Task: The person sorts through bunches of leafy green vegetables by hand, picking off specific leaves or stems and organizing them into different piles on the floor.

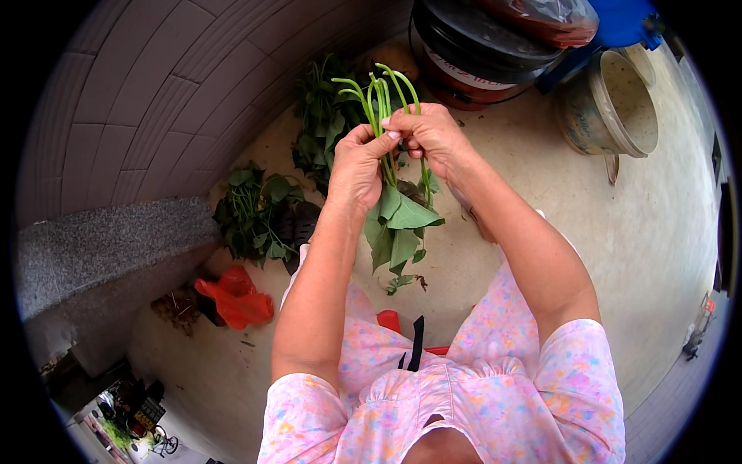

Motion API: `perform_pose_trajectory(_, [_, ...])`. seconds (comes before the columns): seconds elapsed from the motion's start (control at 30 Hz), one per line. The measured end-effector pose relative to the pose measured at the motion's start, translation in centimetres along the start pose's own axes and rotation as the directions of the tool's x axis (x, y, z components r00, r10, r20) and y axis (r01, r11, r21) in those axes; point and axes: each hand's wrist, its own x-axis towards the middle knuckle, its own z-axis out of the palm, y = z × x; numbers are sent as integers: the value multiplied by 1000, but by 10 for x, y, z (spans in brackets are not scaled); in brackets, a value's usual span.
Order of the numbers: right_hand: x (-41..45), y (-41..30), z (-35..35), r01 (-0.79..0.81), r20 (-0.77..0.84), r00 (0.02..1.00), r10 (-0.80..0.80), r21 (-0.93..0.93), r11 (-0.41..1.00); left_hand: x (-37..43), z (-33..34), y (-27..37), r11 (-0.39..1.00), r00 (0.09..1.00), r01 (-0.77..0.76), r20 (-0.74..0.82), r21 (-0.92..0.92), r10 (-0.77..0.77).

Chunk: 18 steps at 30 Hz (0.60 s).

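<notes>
My left hand (pixel 360 165) pinches a small bunch of leafy green stems (pixel 377 104), with the cut ends pointing away from me and the broad leaves (pixel 404 223) hanging below. Close against it, my right hand (pixel 432 136) holds a couple of curved stems that pass through its fingers. The thumbs and fingertips of both hands nearly meet at the bunch. Behind my left hand, a heap of leafy greens (pixel 324 130) lies on the floor by the wall. A second pile of greens (pixel 249 220) lies farther left. Leaf scraps (pixel 400 283) are on the floor between my legs.
A black-lidded bucket (pixel 481 58) with a plastic bag (pixel 556 20) on top stands at the upper right, near a blue plastic stool (pixel 623 23) and an open pale bucket (pixel 608 110). A red plastic bag (pixel 240 298) lies left, below a granite ledge (pixel 110 249) along the tiled wall (pixel 145 87).
</notes>
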Motion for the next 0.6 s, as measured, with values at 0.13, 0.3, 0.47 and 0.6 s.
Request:
perform_pose_trajectory(0.13, [3, -2, -5, 14, -20, 1000, -14, 0, 1000, 1, 3, 0, 997, 1000, 12, 25, -80, -10])
perform_pose_trajectory(0.3, [4, 0, -5, 65, -44, 997, -67, -34, 997, 5, -2, -2, 991, 999, 9, 39, -133, -4])
perform_pose_trajectory(0.47, [2, 0, -1, 148, -73, 986, -151, -37, 988, 5, -3, -2, 990, 1000, -21, -10, -136, 20])
perform_pose_trajectory(0.6, [-2, -4, 2, 150, -125, 979, -161, -92, 984, 5, -5, -1, 987, 999, -16, -46, -160, 9])
